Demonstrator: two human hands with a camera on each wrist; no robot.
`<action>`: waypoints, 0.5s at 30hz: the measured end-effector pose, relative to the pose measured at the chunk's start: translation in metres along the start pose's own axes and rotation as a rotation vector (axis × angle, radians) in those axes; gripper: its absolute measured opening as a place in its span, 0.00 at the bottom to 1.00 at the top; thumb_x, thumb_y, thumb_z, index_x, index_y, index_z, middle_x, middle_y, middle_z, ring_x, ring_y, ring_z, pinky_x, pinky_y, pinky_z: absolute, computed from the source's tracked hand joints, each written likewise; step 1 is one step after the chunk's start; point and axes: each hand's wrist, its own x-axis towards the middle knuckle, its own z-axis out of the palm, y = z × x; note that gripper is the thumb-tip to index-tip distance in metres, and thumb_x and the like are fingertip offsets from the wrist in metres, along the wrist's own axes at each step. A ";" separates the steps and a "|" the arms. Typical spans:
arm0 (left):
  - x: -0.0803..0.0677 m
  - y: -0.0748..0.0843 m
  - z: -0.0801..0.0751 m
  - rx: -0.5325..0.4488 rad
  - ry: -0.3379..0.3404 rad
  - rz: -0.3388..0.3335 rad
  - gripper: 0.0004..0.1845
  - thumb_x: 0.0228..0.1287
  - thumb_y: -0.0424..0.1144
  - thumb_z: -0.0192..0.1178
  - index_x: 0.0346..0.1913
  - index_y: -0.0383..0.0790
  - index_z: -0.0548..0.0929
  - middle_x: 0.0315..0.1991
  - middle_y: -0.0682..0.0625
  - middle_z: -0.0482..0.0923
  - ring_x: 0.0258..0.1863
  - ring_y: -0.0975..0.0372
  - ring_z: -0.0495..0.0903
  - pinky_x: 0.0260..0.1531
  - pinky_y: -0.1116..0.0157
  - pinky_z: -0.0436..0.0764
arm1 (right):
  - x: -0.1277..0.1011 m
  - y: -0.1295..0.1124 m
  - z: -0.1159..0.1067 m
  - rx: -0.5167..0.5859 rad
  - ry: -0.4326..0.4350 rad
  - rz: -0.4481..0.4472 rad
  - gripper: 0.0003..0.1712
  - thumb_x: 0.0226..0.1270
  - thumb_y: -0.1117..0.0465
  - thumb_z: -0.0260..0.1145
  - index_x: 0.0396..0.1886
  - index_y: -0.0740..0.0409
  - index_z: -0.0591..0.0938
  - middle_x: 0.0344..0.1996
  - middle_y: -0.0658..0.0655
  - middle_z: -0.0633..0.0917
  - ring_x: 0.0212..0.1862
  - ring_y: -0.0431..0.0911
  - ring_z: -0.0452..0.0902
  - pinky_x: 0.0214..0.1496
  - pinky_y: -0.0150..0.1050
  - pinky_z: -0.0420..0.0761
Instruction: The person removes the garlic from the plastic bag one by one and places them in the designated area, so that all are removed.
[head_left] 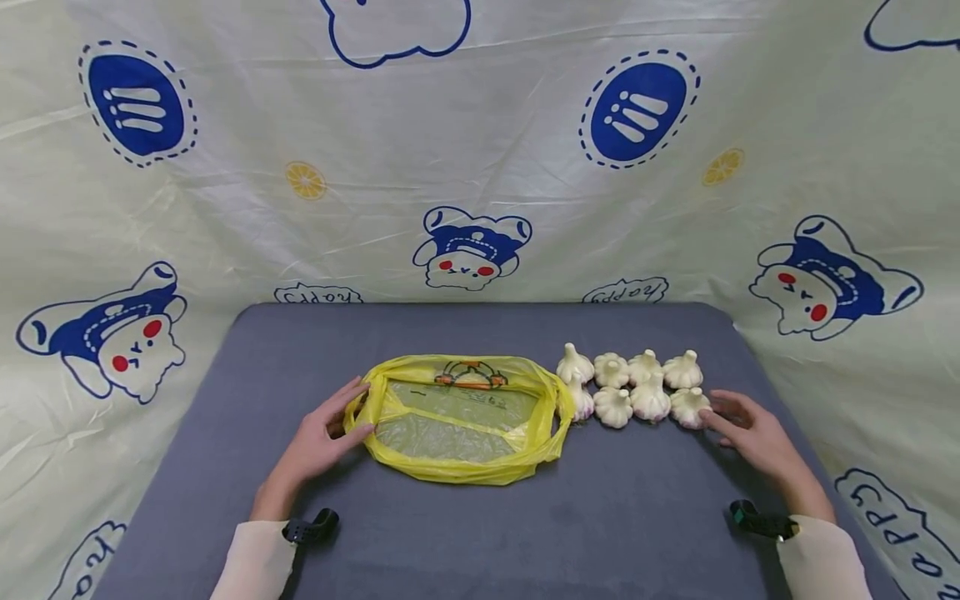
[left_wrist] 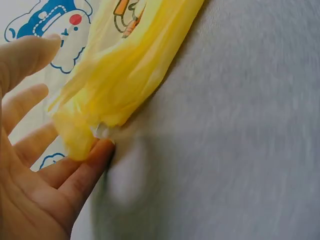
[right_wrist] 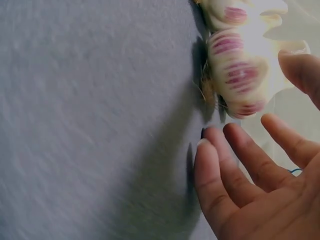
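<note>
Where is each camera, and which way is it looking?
Head: worn on the head, looking forward and down at the grey table, yellow bag and garlic bulbs; both hands and sleeves show.
Left wrist: on the left wrist, facing the left hand touching the bag's edge.
Right wrist: on the right wrist, facing the right hand beside the nearest garlic bulb.
Shared: head and left wrist views both show the bag.

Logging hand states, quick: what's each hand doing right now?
Left hand: open, fingers touching the yellow bag rim.
Right hand: open, fingertips at the nearest garlic bulb, holding nothing.
</note>
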 end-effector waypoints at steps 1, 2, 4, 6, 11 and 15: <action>-0.001 0.000 -0.003 0.016 0.000 0.005 0.34 0.71 0.41 0.66 0.77 0.40 0.69 0.79 0.37 0.60 0.67 0.43 0.77 0.55 0.54 0.85 | 0.001 -0.001 -0.002 -0.018 -0.005 -0.005 0.47 0.77 0.37 0.58 0.78 0.68 0.60 0.69 0.79 0.70 0.63 0.68 0.75 0.39 0.34 0.85; -0.002 0.000 -0.007 0.035 0.002 0.006 0.34 0.71 0.41 0.66 0.77 0.40 0.69 0.79 0.37 0.61 0.65 0.43 0.78 0.54 0.52 0.85 | 0.002 -0.002 -0.003 -0.030 -0.012 -0.009 0.48 0.77 0.37 0.58 0.78 0.69 0.60 0.69 0.80 0.69 0.66 0.73 0.71 0.41 0.38 0.86; -0.005 -0.001 -0.014 0.074 0.005 0.000 0.35 0.71 0.42 0.67 0.77 0.40 0.69 0.78 0.37 0.63 0.63 0.43 0.80 0.54 0.48 0.84 | 0.004 -0.005 -0.007 -0.058 -0.024 -0.021 0.48 0.78 0.37 0.57 0.78 0.70 0.58 0.69 0.81 0.68 0.67 0.76 0.68 0.48 0.47 0.87; -0.009 -0.003 -0.022 0.137 0.010 -0.004 0.35 0.71 0.43 0.67 0.76 0.39 0.69 0.77 0.37 0.64 0.65 0.43 0.79 0.55 0.45 0.83 | 0.007 -0.009 -0.012 -0.084 -0.035 -0.034 0.49 0.78 0.37 0.57 0.78 0.71 0.57 0.70 0.82 0.67 0.68 0.77 0.67 0.55 0.59 0.84; -0.020 -0.008 -0.040 0.292 0.017 -0.026 0.36 0.69 0.47 0.68 0.75 0.37 0.70 0.77 0.34 0.64 0.72 0.38 0.68 0.62 0.39 0.75 | 0.014 -0.023 -0.023 -0.131 -0.036 -0.065 0.53 0.76 0.36 0.60 0.79 0.71 0.54 0.71 0.83 0.63 0.68 0.80 0.63 0.61 0.73 0.72; -0.023 -0.011 -0.057 0.379 -0.011 -0.086 0.41 0.69 0.53 0.67 0.77 0.37 0.66 0.79 0.33 0.59 0.76 0.34 0.60 0.67 0.32 0.64 | 0.020 -0.039 -0.029 -0.169 -0.020 -0.093 0.55 0.74 0.37 0.62 0.80 0.71 0.52 0.73 0.83 0.60 0.69 0.80 0.59 0.62 0.76 0.68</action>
